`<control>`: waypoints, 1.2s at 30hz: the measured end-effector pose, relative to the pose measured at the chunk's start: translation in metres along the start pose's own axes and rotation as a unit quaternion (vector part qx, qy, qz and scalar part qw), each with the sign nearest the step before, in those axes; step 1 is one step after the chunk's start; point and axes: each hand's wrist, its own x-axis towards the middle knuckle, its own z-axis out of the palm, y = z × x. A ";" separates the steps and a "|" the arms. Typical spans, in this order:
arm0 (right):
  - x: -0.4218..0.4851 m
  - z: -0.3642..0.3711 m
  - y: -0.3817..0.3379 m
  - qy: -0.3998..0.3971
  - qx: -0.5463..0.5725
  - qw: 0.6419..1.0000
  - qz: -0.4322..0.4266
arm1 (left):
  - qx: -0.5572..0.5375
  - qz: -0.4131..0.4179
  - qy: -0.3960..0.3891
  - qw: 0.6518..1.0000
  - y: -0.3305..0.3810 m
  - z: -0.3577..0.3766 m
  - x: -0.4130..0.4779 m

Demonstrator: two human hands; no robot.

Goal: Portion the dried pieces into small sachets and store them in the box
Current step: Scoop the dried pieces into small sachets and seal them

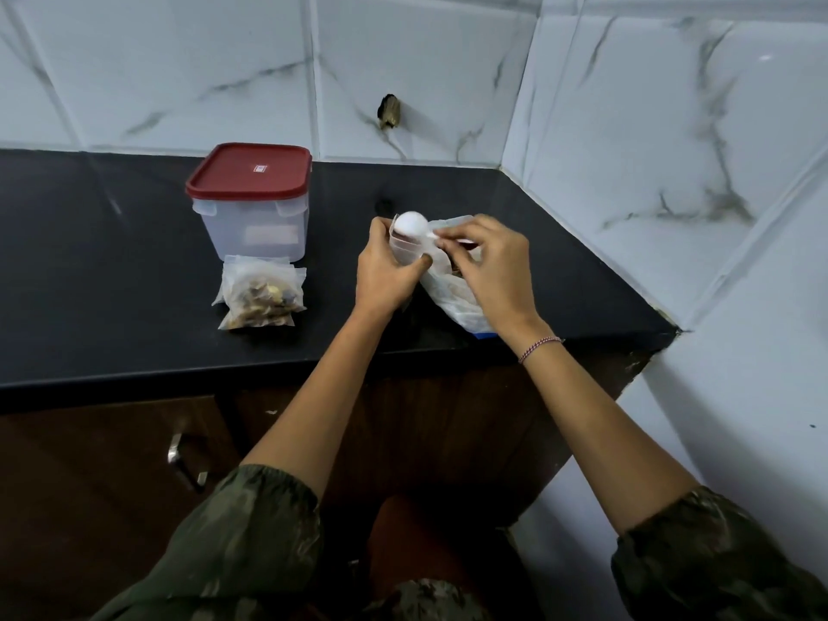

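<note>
As left hand (385, 274) grips filmy sachet (404, 251), right hand (493, 271) pinches spoon (410, 224).

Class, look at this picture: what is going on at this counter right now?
A person is filling a small sachet. The left hand grips it upright, while the right hand pinches a white spoon at its mouth, above a larger plastic bag of dried pieces. Filled sachets lie piled on the black counter before the storage box, whose red lid is on.
</note>
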 end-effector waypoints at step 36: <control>0.002 0.007 0.008 -0.066 -0.102 0.992 -0.039 | -0.045 0.015 -0.006 0.999 -0.007 0.003 0.005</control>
